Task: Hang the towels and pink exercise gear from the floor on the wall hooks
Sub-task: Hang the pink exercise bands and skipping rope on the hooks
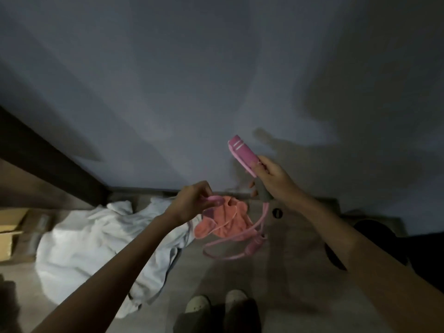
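My right hand (271, 175) grips a pink exercise gear handle (242, 152) with white stripes and a grey grip, raised in front of the wall. From it pink tubes (230, 255) loop down above the floor. My left hand (192, 203) pinches a pink strap end (213, 199) of the same gear. Below the hands, a crumpled white towel (96, 239) lies on the floor by the wall. A salmon-pink towel (228, 222) lies bunched at its right. No wall hooks are in view.
A dim blue-grey wall (192, 92) fills the upper view. A dark wooden frame (48, 159) runs along the left, with a cardboard box (9, 227) below it. A dark object (374, 239) sits on the floor at right. My two shoes (216, 306) show at the bottom.
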`<state>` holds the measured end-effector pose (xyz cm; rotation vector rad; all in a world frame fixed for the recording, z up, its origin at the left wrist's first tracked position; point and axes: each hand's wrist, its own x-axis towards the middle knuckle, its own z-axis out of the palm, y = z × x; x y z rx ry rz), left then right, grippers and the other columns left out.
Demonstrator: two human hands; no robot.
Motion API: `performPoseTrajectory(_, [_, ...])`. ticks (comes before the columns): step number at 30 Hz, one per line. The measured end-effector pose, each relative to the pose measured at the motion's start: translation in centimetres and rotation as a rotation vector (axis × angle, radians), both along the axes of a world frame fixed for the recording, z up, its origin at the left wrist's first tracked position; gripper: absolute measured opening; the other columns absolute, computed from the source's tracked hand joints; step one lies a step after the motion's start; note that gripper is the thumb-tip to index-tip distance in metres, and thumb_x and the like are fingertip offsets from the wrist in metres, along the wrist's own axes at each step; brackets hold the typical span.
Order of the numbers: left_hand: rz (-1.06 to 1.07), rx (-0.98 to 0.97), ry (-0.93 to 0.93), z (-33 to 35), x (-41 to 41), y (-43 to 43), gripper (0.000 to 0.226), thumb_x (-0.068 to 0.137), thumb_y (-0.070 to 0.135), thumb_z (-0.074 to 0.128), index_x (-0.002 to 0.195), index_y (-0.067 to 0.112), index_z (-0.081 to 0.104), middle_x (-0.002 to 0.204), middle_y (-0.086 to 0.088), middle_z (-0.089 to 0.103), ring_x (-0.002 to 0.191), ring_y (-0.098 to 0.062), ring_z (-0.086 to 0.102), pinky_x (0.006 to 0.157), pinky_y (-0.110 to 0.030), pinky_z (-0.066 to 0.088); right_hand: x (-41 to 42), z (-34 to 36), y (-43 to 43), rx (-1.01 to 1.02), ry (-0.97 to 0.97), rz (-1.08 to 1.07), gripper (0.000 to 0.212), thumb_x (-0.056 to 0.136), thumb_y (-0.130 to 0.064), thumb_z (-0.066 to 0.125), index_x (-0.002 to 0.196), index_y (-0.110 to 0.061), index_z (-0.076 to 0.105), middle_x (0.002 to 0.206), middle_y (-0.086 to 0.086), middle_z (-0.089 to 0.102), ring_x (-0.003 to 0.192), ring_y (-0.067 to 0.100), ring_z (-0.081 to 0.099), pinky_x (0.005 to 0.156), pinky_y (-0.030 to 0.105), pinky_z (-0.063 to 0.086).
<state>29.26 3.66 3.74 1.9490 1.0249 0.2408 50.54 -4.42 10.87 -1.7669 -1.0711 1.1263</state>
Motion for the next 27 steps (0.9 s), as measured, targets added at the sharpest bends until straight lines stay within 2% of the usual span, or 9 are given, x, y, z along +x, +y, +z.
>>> performPoseTrajectory(4, [-0.011, 0.084, -0.061, 14.2, 0.1, 0.5, 0.022, 0.078, 0.024, 0.075, 0.08, 0.016, 0.054, 0.078, 0.001, 0.064, 0.051, 0.005, 0.053, 0.05, -0.013, 0.041, 0.4, 12.4, -1.5, 0.104, -0.035, 0.022, 0.018, 0.099, -0.018, 0.041, 0.115, -0.017, 0.05, 0.102, 0.026, 0.062, 0.059, 0.011, 0.063, 0.064, 0.042, 0.057])
performPoseTrajectory(7, [0.065, 0.147, -0.152, 23.2, 0.7, 0.9, 0.019, 0.08, 0.019, 0.073, 0.084, 0.015, 0.055, 0.085, 0.001, 0.061, 0.056, 0.002, 0.056, 0.043, -0.014, 0.044, 0.6, 20.4, -2.9, 0.172, -0.093, 0.028, 0.021, 0.098, -0.023, 0.044, 0.116, -0.018, 0.052, 0.094, 0.019, 0.068, 0.069, 0.02, 0.066, 0.078, 0.05, 0.055])
performPoseTrajectory(10, [0.075, 0.169, -0.224, 31.0, 1.6, 0.8, 0.021, 0.084, 0.02, 0.068, 0.101, 0.017, 0.055, 0.099, 0.004, 0.058, 0.083, -0.009, 0.06, 0.05, -0.022, 0.056, 0.8, 26.7, -4.2, 0.24, -0.129, 0.064, 0.019, 0.097, -0.021, 0.045, 0.114, -0.018, 0.053, 0.073, -0.003, 0.066, 0.063, 0.013, 0.064, 0.068, 0.035, 0.057])
performPoseTrajectory(13, [0.002, 0.177, -0.281, 37.4, 2.3, 0.3, 0.02, 0.088, 0.025, 0.062, 0.107, 0.021, 0.06, 0.103, 0.006, 0.059, 0.092, -0.007, 0.06, 0.074, -0.023, 0.055, 1.1, 31.5, -5.2, 0.31, -0.157, 0.019, 0.021, 0.097, -0.016, 0.044, 0.117, -0.015, 0.052, 0.074, -0.006, 0.061, 0.054, 0.0, 0.061, 0.057, 0.018, 0.053])
performPoseTrajectory(16, [-0.095, 0.18, -0.298, 42.0, 3.5, -0.2, 0.026, 0.09, 0.033, 0.057, 0.104, 0.015, 0.068, 0.106, 0.007, 0.066, 0.09, 0.001, 0.058, 0.072, -0.01, 0.042, 0.9, 35.5, -5.9, 0.39, -0.187, -0.019, 0.025, 0.097, -0.015, 0.046, 0.121, -0.014, 0.051, 0.084, 0.002, 0.061, 0.06, 0.001, 0.065, 0.063, 0.019, 0.056])
performPoseTrajectory(19, [-0.189, 0.219, -0.317, 45.2, 4.6, -1.3, 0.025, 0.086, 0.036, 0.062, 0.102, 0.019, 0.072, 0.102, 0.009, 0.069, 0.087, 0.005, 0.061, 0.071, -0.011, 0.041, 0.5, 38.5, -6.5, 0.504, -0.176, -0.065, 0.027, 0.096, -0.01, 0.048, 0.122, -0.006, 0.053, 0.086, 0.007, 0.059, 0.062, 0.001, 0.065, 0.061, 0.02, 0.056])
performPoseTrajectory(21, [-0.282, 0.301, -0.35, 46.5, 5.3, -2.0, 0.021, 0.082, 0.031, 0.068, 0.098, 0.019, 0.073, 0.095, 0.004, 0.071, 0.08, 0.01, 0.062, 0.073, -0.004, 0.041, 0.4, 40.1, -6.7, 0.574, -0.169, -0.115, 0.026, 0.095, -0.011, 0.049, 0.121, -0.006, 0.054, 0.085, 0.006, 0.059, 0.063, 0.002, 0.065, 0.06, 0.016, 0.053])
performPoseTrajectory(25, [-0.432, 0.434, -0.385, 47.4, 6.3, -3.6, 0.036, 0.073, 0.045, 0.068, 0.098, 0.02, 0.074, 0.074, 0.0, 0.065, 0.069, 0.002, 0.058, 0.071, -0.009, 0.04, 0.5, 42.5, -6.7, 0.72, -0.07, -0.267, 0.02, 0.094, -0.011, 0.052, 0.112, -0.017, 0.056, 0.082, 0.003, 0.062, 0.068, 0.01, 0.064, 0.077, 0.034, 0.056])
performPoseTrajectory(27, [-0.473, 0.397, -0.338, 47.5, 6.6, -4.5, 0.035, 0.074, 0.045, 0.07, 0.1, 0.021, 0.074, 0.081, -0.005, 0.062, 0.071, 0.003, 0.055, 0.068, -0.009, 0.04, 0.5, 43.6, -6.6, 0.793, 0.03, -0.346, 0.024, 0.093, -0.008, 0.053, 0.116, -0.01, 0.053, 0.089, 0.004, 0.06, 0.07, 0.012, 0.063, 0.081, 0.037, 0.057])
